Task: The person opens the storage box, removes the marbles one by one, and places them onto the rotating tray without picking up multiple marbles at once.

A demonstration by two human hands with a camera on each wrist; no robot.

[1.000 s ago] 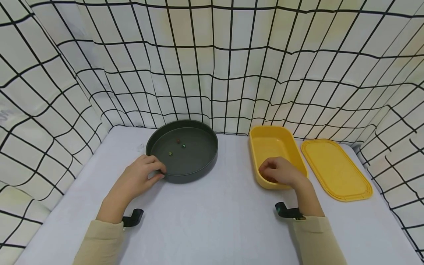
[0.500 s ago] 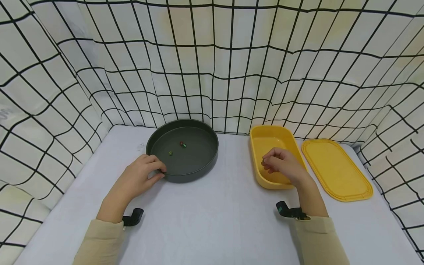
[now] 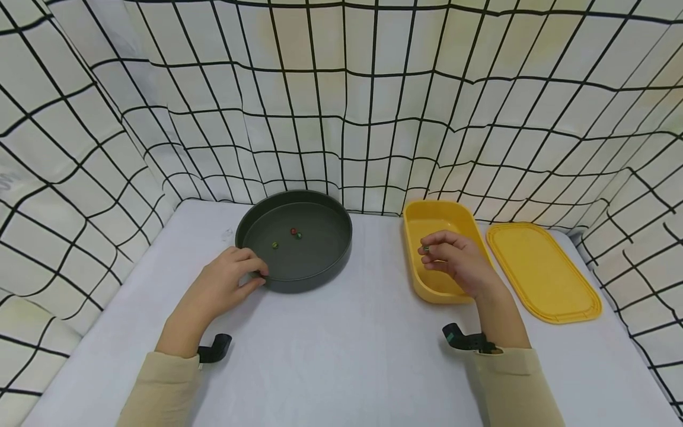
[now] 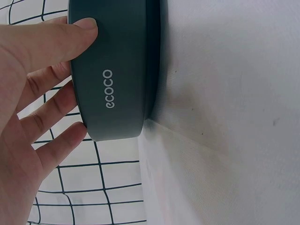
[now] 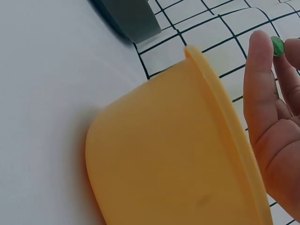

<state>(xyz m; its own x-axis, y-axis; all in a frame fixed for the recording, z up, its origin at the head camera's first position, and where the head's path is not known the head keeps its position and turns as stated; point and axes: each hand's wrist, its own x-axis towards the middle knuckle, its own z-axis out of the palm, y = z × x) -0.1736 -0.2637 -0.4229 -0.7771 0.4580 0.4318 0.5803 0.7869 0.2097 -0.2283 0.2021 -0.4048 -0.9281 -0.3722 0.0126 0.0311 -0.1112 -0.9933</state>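
My left hand (image 3: 229, 281) grips the near-left rim of a round, dark green pan (image 3: 333, 265), thumb on its outer wall and fingers over the edge. The word "ecoco" shows on that wall in the left wrist view. On the pan's floor lie a red bead (image 3: 293, 231), a green bead (image 3: 299, 236) and a yellowish-green bead (image 3: 275, 245). Over the yellow tub (image 3: 418, 279), my right hand (image 3: 461, 261) pinches a small round green bead (image 5: 278, 46) between thumb and fingertips, above the tub's rim in the right wrist view.
A yellow lid (image 3: 544, 273) lies flat right of the tub. White cloth covers the table (image 3: 341, 356). Walls with a black grid (image 3: 341, 107) rise behind and on both sides. Each wrist carries a small black camera mount (image 3: 214, 349).
The right hand has come up from inside the yellow tub with the green bead between its fingertips. In the pan the red bead has shifted right, beside the green one. The left hand stays put.
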